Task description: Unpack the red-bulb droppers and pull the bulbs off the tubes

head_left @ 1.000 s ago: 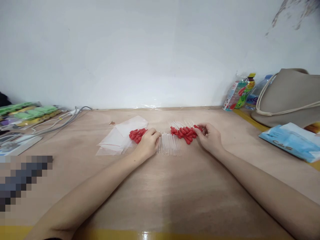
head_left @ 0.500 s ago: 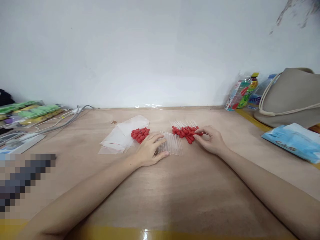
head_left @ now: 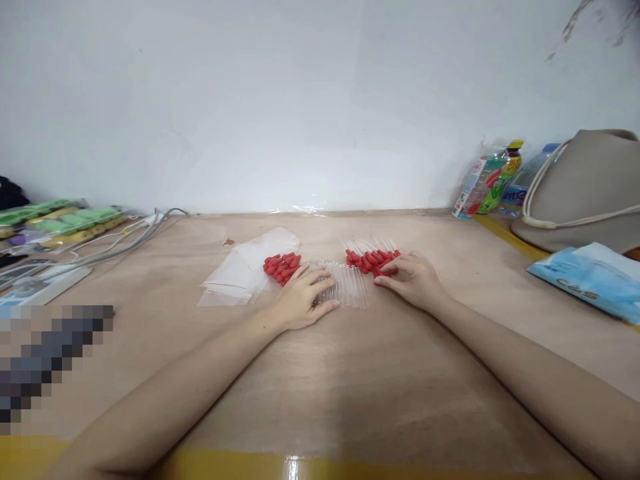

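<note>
My left hand (head_left: 306,299) lies with fingers apart over the left part of a row of clear glass tubes (head_left: 353,287), touching them. Just beyond it is a pile of loose red rubber bulbs (head_left: 281,265). To the right of the tubes lie assembled droppers (head_left: 370,259), red bulbs toward me and thin clear tubes pointing to the wall. My right hand (head_left: 415,280) is at the near right side of these droppers, thumb and forefinger closed around the red bulb of one dropper. Its fingers partly cover the neighbouring bulbs.
Clear zip bags (head_left: 245,270) lie left of the bulbs. Cables (head_left: 145,233), a power strip (head_left: 65,283) and packed green-yellow items (head_left: 75,223) are far left. Bottles (head_left: 483,183), a grey-brown bag (head_left: 585,187) and a blue tissue pack (head_left: 590,283) stand or lie at the right.
My right hand has moved a little left and nearer to me, its thumb now at the front bulbs. My left hand stays over the glass tubes. The view has shifted slightly.
</note>
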Tool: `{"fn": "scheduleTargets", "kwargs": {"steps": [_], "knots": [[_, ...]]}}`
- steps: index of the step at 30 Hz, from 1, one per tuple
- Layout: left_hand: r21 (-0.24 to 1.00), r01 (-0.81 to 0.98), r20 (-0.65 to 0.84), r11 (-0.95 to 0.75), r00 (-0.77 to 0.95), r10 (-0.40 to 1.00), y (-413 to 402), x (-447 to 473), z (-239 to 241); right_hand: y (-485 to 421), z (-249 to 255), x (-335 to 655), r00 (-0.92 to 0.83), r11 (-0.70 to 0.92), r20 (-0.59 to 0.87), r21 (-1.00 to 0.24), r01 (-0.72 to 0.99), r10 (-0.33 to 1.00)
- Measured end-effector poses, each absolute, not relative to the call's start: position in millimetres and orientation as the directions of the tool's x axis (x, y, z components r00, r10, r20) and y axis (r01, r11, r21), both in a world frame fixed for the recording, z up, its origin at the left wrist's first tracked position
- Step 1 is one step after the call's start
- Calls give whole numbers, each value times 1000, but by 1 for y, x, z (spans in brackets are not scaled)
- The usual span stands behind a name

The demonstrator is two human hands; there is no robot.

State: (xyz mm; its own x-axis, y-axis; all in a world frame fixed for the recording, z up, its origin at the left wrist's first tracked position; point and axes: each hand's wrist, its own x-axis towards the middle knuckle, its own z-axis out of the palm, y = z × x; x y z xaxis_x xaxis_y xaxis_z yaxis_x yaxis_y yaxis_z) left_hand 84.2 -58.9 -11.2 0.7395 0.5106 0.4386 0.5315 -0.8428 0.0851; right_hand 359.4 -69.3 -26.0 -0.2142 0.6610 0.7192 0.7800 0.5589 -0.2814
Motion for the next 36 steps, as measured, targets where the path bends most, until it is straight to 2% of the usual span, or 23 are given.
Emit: {"fn": "scheduleTargets", "kwargs": {"steps": [3, 6, 9, 13, 17, 24, 27, 30, 33, 36], "knots": [[89, 522, 448, -849, 740, 502, -59, 84, -11, -67, -24, 364, -127, 514, 737, -327, 793, 664], [90, 514, 457, -853, 740, 494, -59, 84, -11, -59, -24, 371, 50, 363, 730, -397, 843, 682], [95, 513, 459, -853, 738, 495, -59, 84, -12, -48, -25, 376, 173, 195, 651, -453, 870, 739], [101, 518, 468, -850, 729, 500, -59, 84, -12, -38, -21, 373, 227, 25, 492, -455, 890, 841], [99, 523, 465, -846, 728, 505, -59, 85, -14, -36, -16, 368, 249, -30, 422, -463, 886, 872], [92, 520, 474, -849, 727, 497, -59, 85, -13, -33, -22, 366, 304, -1, 466, -544, 839, 831], [72, 520, 505, -851, 717, 481, -60, 85, -12, -32, -26, 366, 367, 69, 553, -614, 786, 748], [44, 527, 576, -849, 680, 453, -60, 86, -12, -39, -27, 360, 385, 210, 683, -618, 757, 621], [-7, 566, 672, -824, 614, 415, -58, 88, -13, -56, -26, 345, 298, 358, 771, -552, 753, 562], [-67, 590, 709, -804, 595, 378, -57, 89, -14, -76, -25, 325, 107, 537, 801, -486, 690, 589]]}}
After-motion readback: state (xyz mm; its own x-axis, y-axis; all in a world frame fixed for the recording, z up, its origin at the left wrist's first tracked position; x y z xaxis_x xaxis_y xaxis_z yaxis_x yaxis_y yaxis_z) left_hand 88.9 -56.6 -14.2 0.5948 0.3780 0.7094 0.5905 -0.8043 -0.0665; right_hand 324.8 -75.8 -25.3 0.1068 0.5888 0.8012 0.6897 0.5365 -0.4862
